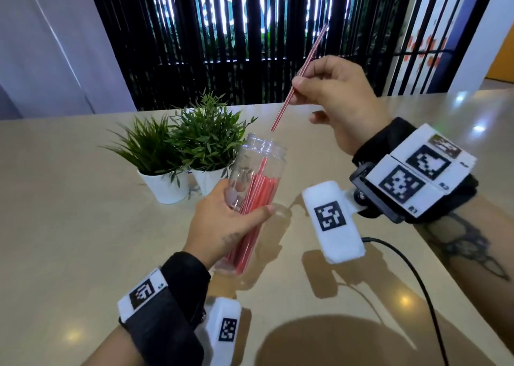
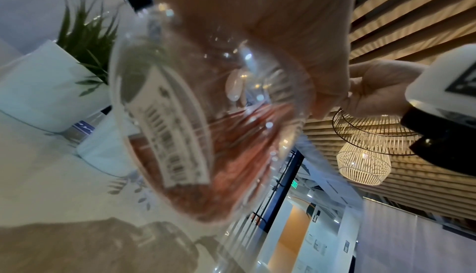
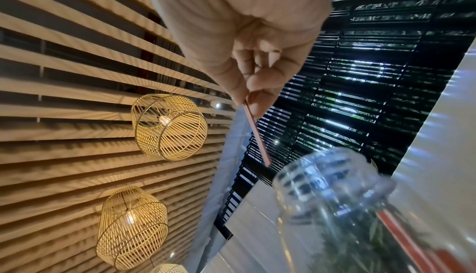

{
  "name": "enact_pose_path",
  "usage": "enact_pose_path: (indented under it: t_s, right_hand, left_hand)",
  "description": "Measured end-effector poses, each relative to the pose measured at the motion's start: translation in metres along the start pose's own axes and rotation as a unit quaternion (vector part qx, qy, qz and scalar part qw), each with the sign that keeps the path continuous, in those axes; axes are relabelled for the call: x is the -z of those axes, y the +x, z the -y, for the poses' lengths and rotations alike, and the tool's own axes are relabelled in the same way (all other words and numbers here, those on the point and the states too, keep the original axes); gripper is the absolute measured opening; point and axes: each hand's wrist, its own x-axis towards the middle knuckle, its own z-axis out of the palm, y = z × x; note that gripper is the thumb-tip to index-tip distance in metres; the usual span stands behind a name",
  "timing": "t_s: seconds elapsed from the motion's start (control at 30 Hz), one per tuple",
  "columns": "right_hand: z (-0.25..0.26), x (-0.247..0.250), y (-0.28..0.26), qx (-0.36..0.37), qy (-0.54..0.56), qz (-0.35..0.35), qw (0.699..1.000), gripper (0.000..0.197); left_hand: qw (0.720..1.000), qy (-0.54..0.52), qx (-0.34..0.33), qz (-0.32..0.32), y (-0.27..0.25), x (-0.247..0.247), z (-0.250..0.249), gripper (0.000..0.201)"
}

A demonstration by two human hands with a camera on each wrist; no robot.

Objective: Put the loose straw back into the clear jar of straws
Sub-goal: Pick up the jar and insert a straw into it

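My left hand [image 1: 228,221] grips a clear jar [image 1: 256,171] holding several red straws [image 1: 258,196], tilted with its open mouth up and away from me, above the beige table [image 1: 69,212]. The jar [image 2: 206,114] fills the left wrist view, with a barcode label on its side. My right hand [image 1: 328,93] pinches a loose red-and-white striped straw [image 1: 297,79] between thumb and fingers. The straw slants down to the left, and its lower tip hangs just above the jar's mouth. In the right wrist view the straw [image 3: 257,133] points at the jar's rim [image 3: 329,167].
Two small green plants in white pots [image 1: 167,184] stand on the table just behind and left of the jar. A black cable [image 1: 417,282] trails across the table at the right. Dark slatted blinds [image 1: 250,31] lie beyond the table's far edge.
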Motion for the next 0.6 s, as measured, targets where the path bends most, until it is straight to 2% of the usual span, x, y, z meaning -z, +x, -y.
enact_pose_path:
  t_s: [0.27, 0.47, 0.6]
  right_hand:
    - [-0.017, 0.001, 0.006, -0.015, -0.028, -0.026, 0.999, 0.022]
    - [-0.025, -0.007, 0.005, -0.034, -0.047, 0.045, 0.997, 0.026]
    - [-0.031, -0.016, 0.002, -0.052, -0.090, 0.055, 0.993, 0.030]
  left_hand:
    - [1.000, -0.013, -0.021, -0.017, 0.014, -0.009, -0.006, 0.052]
    - [0.999, -0.019, -0.020, -0.026, 0.021, -0.011, -0.005, 0.057]
    - [0.999, -0.021, -0.016, -0.025, 0.024, -0.012, -0.002, 0.056]
